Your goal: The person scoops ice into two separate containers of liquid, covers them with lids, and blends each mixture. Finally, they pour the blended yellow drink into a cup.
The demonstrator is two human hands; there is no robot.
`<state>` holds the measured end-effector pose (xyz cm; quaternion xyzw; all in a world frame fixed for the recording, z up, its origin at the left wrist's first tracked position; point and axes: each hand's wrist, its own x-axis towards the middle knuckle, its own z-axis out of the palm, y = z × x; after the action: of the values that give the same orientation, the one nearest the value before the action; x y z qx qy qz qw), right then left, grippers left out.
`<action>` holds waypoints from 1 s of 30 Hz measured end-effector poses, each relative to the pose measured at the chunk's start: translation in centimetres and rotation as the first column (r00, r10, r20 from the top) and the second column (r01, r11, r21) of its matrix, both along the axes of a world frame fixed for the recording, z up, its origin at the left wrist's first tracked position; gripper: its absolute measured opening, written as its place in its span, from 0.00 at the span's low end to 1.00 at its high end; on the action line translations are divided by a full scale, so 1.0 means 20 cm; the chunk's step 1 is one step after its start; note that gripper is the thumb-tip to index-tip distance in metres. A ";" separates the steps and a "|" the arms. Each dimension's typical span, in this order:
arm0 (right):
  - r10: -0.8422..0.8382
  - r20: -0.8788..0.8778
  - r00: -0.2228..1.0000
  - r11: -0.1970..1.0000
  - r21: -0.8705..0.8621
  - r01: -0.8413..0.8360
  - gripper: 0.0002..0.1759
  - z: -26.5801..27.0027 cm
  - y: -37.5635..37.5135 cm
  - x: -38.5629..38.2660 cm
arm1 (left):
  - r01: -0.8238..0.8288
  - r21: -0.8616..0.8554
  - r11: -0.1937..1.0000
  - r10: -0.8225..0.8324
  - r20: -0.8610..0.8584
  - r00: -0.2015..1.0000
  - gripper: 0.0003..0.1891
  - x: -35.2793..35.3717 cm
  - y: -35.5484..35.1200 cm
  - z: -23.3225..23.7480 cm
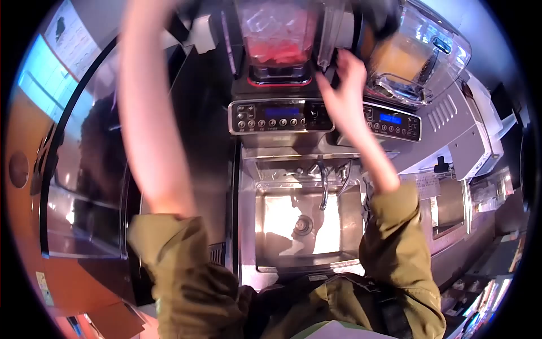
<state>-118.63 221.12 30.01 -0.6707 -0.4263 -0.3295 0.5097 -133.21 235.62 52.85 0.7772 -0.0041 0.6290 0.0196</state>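
Note:
My right hand (347, 90) is raised beside the near blender, its thumb and fingers apart and nothing visible between them. It is slightly blurred and close to the right edge of that blender's clear housing. The blender jug (276, 42) holds red pieces at the bottom with clear, ice-like chunks above. Below it is a control panel (282, 117) with round buttons and a display. My left forearm (149, 124) reaches up past the jug's left side, and the left hand is cut off by the top edge.
Right of the near blender stands a second blender (401, 59) with yellow-orange contents under a clear cover. Below the blenders is a steel sink (259, 226) with a faucet (324, 186). A dark glossy panel (84, 169) stands at left, a white box-shaped appliance (480, 130) at right.

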 end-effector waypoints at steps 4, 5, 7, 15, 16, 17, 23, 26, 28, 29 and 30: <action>0.130 -0.239 0.962 0.966 -0.186 -0.177 0.17 -0.40 -0.56 -0.57 | -0.282 -0.028 0.959 0.281 -0.049 0.959 0.39 -0.07 0.05 -0.74; 0.111 -0.389 0.914 0.955 -0.212 -0.206 0.15 -0.47 -0.67 -0.66 | -0.279 -0.100 0.955 0.278 -0.023 0.960 0.38 -0.04 0.04 -0.91; 0.084 -0.469 0.879 0.928 -0.285 -0.241 0.15 -0.61 -0.87 -0.76 | 0.120 -0.533 0.838 -0.077 0.102 0.992 0.36 0.02 0.05 -1.21; -0.116 -0.738 0.665 0.981 -0.191 -0.041 0.13 -0.82 -1.35 -0.87 | 0.410 -0.906 0.105 -0.503 0.307 0.808 0.28 -0.10 0.03 -1.47; -0.107 -0.745 0.658 0.985 -0.167 -0.029 0.13 -0.85 -1.38 -0.85 | 0.423 -0.896 0.131 -0.489 0.313 0.814 0.27 -0.08 0.04 -1.50; -0.101 -0.757 0.646 0.989 -0.149 -0.020 0.12 -0.88 -1.40 -0.86 | 0.419 -0.885 0.205 -0.479 0.282 0.831 0.26 -0.07 0.05 -1.52; -0.024 -0.806 0.591 0.993 -0.087 -0.079 0.07 -0.80 -1.48 -0.90 | 0.414 -0.908 0.060 -0.479 0.337 0.811 0.25 -0.08 0.04 -1.49; -0.051 -0.776 0.628 0.989 -0.125 -0.074 0.06 -0.74 -1.59 -0.93 | 0.511 -0.858 0.052 -0.530 0.410 0.742 0.29 -0.09 0.06 -1.56; -0.061 -0.784 0.617 0.995 -0.098 -0.026 0.07 -0.82 -1.72 -0.94 | 0.552 -0.830 0.081 -0.544 0.427 0.722 0.30 -0.09 0.05 -1.60; -0.067 -0.785 0.616 0.997 -0.082 0.004 0.07 -0.86 -1.78 -0.92 | 0.573 -0.815 0.087 -0.548 0.441 0.710 0.30 -0.07 0.05 -1.61; -0.074 -0.788 0.612 0.997 -0.067 0.034 0.07 -0.90 -1.85 -0.92 | 0.560 -0.814 0.155 -0.531 0.410 0.742 0.29 -0.05 0.03 -1.60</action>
<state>-137.02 184.09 12.08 -0.7711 -0.1459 -0.0065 0.6198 -134.26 236.27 20.89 0.5698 0.0585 0.4837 0.6618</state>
